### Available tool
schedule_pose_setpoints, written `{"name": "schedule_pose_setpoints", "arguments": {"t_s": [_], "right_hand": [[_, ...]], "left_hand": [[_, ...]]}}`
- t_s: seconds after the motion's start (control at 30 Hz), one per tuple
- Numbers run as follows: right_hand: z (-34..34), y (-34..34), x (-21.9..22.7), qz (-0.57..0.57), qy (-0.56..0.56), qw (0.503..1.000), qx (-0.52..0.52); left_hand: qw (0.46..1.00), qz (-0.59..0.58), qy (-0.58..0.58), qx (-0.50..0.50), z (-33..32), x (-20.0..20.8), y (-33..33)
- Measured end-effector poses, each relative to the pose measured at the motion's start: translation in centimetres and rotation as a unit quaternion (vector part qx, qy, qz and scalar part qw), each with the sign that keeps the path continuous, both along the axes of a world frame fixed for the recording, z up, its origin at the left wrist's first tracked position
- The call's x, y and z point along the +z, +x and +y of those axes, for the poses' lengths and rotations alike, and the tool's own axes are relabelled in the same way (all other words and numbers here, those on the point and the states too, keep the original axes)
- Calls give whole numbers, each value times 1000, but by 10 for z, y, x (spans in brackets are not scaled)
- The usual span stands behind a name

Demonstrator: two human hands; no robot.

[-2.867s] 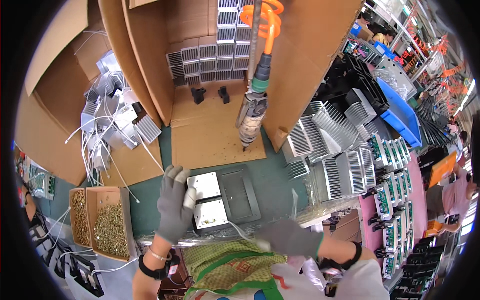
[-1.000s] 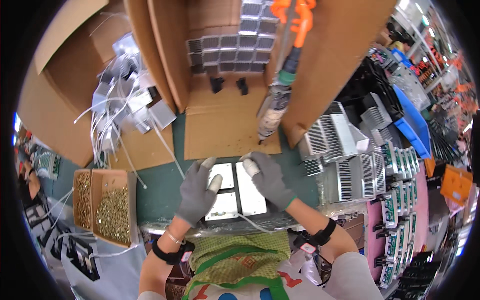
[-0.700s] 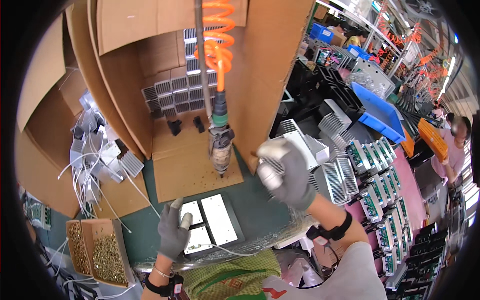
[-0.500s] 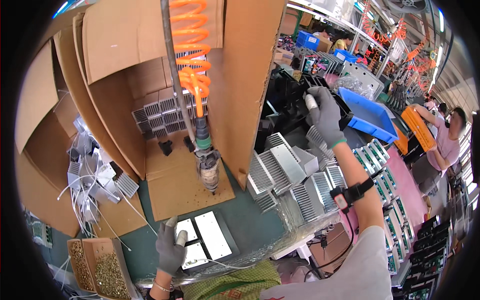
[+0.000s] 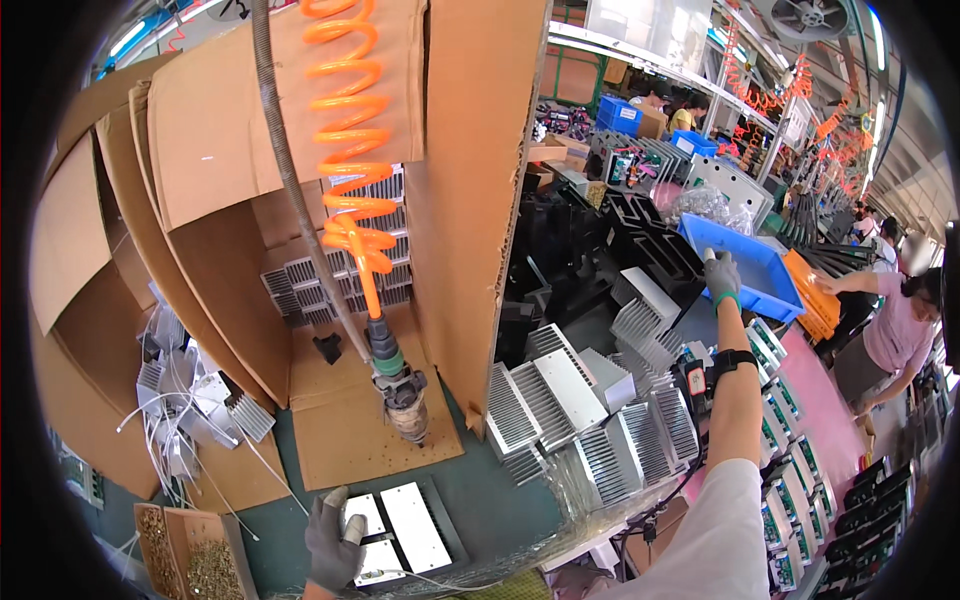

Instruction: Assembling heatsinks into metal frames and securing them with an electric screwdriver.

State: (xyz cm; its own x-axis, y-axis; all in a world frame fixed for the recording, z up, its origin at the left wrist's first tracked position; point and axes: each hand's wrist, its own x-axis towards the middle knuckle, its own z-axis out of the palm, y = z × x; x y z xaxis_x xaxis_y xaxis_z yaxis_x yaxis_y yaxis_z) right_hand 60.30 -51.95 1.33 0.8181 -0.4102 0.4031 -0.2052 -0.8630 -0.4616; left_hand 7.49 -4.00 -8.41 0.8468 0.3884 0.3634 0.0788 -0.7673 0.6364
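Observation:
My left hand [image 5: 333, 543], in a grey glove with pale fingertips, lies at the left edge of a dark flat piece carrying white plates [image 5: 417, 526]. Its thumb and fingers are apart, and a thin white cable runs out along the near side. My right hand [image 5: 722, 279], gloved alike, reaches far out to the left rim of a blue tray [image 5: 768, 291], beside black slotted frames [image 5: 650, 243]. Its fingers are stretched out, partly hard to make out, and nothing shows in them. Silver finned heat sinks [image 5: 570, 388] lie below that forearm.
A power driver [image 5: 405, 405] hangs from an orange coiled hose before an open cardboard box [image 5: 462, 200] holding stacked heat sinks. Cabled metal parts [image 5: 195, 390] and a box of brass-coloured screws [image 5: 215, 568] sit left. Circuit boards [image 5: 790, 450] stand right, near another person [image 5: 885, 335].
My right hand has moved off the black frames, rightward and down to the blue tray's rim. My left hand stays by the white plates. The view has shifted, and the person at right has moved.

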Motion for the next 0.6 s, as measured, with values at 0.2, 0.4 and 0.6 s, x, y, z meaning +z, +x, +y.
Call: {"name": "schedule_pose_setpoints", "arguments": {"t_s": [0.2, 0.4, 0.6], "right_hand": [[-34, 16, -8, 117, 302, 939, 113], [-8, -24, 33, 181, 184, 961, 97], [-29, -78, 66, -13, -80, 995, 57]], "left_hand": [[998, 31, -62, -10, -2, 6, 2], [999, -1, -52, 0, -2, -1, 3], [998, -19, -58, -1, -1, 0, 3]]}}
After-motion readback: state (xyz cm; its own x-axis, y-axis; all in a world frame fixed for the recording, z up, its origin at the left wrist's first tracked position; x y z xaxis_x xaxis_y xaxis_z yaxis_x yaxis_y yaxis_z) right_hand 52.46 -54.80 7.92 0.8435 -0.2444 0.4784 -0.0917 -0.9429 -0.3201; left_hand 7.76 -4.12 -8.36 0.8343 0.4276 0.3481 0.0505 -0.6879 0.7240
